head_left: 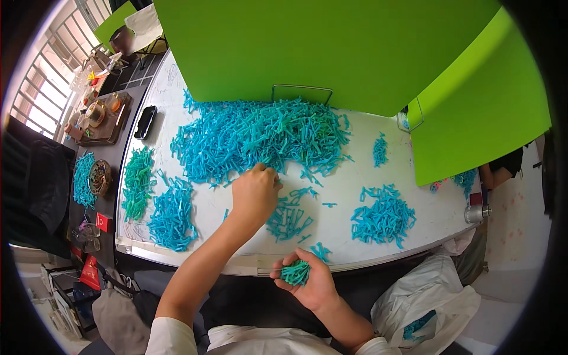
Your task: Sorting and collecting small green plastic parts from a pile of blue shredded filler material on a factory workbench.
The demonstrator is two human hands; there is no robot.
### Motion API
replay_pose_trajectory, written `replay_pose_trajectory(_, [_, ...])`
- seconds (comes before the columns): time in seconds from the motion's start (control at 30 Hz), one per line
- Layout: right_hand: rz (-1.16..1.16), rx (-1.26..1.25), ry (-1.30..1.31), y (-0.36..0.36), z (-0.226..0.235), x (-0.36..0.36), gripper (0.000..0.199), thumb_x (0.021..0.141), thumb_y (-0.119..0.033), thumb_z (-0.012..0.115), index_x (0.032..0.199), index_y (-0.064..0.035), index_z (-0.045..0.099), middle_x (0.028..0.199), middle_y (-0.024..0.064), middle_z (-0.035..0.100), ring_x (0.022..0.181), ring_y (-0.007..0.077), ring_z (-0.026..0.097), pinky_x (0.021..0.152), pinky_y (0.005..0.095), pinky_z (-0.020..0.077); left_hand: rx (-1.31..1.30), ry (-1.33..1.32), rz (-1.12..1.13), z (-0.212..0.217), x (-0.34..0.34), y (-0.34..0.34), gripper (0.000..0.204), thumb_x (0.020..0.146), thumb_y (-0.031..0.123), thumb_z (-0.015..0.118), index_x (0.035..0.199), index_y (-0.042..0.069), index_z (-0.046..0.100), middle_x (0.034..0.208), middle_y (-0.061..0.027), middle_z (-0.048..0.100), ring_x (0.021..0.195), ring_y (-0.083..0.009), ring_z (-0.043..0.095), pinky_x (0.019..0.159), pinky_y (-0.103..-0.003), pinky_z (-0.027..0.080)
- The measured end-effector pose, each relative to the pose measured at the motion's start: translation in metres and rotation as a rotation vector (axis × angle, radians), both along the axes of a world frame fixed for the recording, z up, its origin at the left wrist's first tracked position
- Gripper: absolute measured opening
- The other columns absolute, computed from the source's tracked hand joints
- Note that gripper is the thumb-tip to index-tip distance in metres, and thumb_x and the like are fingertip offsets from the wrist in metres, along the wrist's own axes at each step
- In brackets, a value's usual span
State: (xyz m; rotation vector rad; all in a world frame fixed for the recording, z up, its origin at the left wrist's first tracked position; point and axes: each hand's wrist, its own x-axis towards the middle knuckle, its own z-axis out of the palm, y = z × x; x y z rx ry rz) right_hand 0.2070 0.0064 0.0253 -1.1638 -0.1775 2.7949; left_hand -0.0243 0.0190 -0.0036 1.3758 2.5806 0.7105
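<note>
A large heap of small blue plastic pieces (260, 139) covers the far middle of the white table (337, 195). My left hand (255, 192) reaches to the heap's near edge, fingers curled down on the pieces there; whether it grips any I cannot tell. My right hand (310, 281) sits at the table's near edge, palm up, closed around a small bunch of teal pieces (296, 273). A loose scatter of blue pieces (288, 218) lies between the two hands.
Sorted piles lie around: green pieces (138, 182) and blue pieces (172, 214) at left, a blue pile (383, 218) at right. Green screens (307, 47) stand behind the table. A phone (145, 121) lies at far left. A white bag (423, 305) sits by my right side.
</note>
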Motion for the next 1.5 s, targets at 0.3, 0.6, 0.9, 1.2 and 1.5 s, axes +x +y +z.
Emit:
replay_pose_trajectory(0.3, [-0.053,0.039,-0.053,0.006,-0.003,0.007,0.035,0.105,-0.035,0.057,0.095,-0.0034,0.068,0.102,0.0176,0.074,0.097,0.0362,0.074,0.080,0.0453,0.0646,0.169,-0.433,-0.021,0.026,0.006,-0.012,0.011,0.083,0.005,0.082,0.093,0.003,0.076,0.091,-0.0121,0.078,0.079,-0.0215,0.076,0.070,-0.031,0.059])
replay_pose_trajectory(0.6, [-0.062,0.055,-0.040,0.004,-0.001,0.012,0.034,0.105,-0.034,0.056,0.095,-0.0035,0.068,0.102,0.0181,0.073,0.097,0.0366,0.074,0.078,0.0455,0.0645,0.260,-0.867,-0.042,0.028,0.004,-0.033,0.025,0.084,0.002,0.086,0.107,-0.003,0.077,0.093,-0.0063,0.077,0.082,-0.0105,0.072,0.076,-0.025,0.060])
replay_pose_trajectory(0.9, [0.014,-0.015,0.015,-0.008,-0.012,0.019,0.034,0.106,-0.033,0.056,0.099,-0.0015,0.067,0.108,0.0201,0.073,0.103,0.0371,0.073,0.088,0.0467,0.0621,0.241,-0.886,-0.024,0.030,0.001,-0.054,0.024,0.082,0.000,0.088,0.102,-0.002,0.075,0.088,-0.0032,0.074,0.079,-0.0078,0.068,0.071,-0.023,0.057])
replay_pose_trajectory(1.2, [-0.003,0.030,-0.038,-0.015,-0.006,0.012,0.038,0.108,-0.034,0.054,0.106,0.0011,0.068,0.110,0.0216,0.073,0.106,0.0383,0.072,0.094,0.0488,0.0609,0.507,-0.919,0.136,0.064,0.010,-0.136,0.016,0.088,-0.005,0.080,0.102,-0.003,0.073,0.095,-0.0068,0.077,0.084,-0.0114,0.073,0.079,-0.026,0.058])
replay_pose_trajectory(1.5, [0.056,0.037,-0.011,-0.020,-0.007,0.014,0.039,0.109,-0.034,0.053,0.105,0.0014,0.068,0.112,0.0219,0.073,0.107,0.0371,0.072,0.096,0.0489,0.0601,0.291,-0.692,0.068,0.039,0.031,-0.126,0.017,0.085,-0.004,0.080,0.101,0.000,0.077,0.092,-0.0068,0.075,0.081,-0.0129,0.073,0.075,-0.027,0.058])
